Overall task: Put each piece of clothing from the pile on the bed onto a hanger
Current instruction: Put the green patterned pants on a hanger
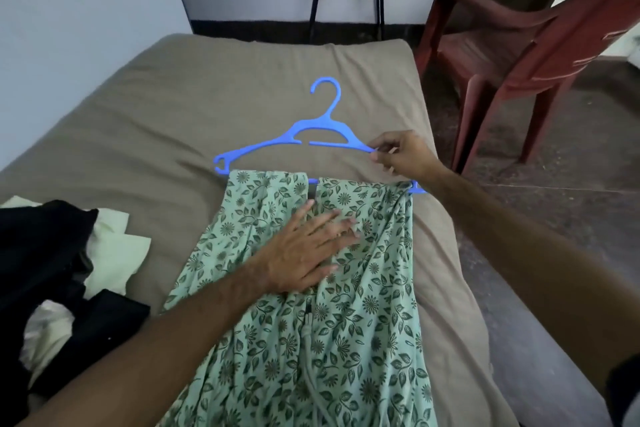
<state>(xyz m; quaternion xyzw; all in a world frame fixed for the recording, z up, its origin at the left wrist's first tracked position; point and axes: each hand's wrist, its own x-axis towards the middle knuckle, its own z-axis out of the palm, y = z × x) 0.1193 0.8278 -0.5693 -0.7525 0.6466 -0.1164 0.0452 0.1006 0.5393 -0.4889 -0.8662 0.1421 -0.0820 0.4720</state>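
Head view: a pale green garment (311, 288) printed with dark leaves and flowers lies along the brown bed (138, 121), its top edge folded over the bottom bar of a blue hanger (304, 142). The left hand (304, 253) presses it flat, fingers straight and spread, apparently to smooth it, while the right hand (398, 152) pinches the hanger's right shoulder, likely steadying it. More clothes (62, 270) wait in a pile to the left.

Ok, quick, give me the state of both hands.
Left hand: open, flat on the green floral garment.
Right hand: pinching the blue hanger at its right shoulder.
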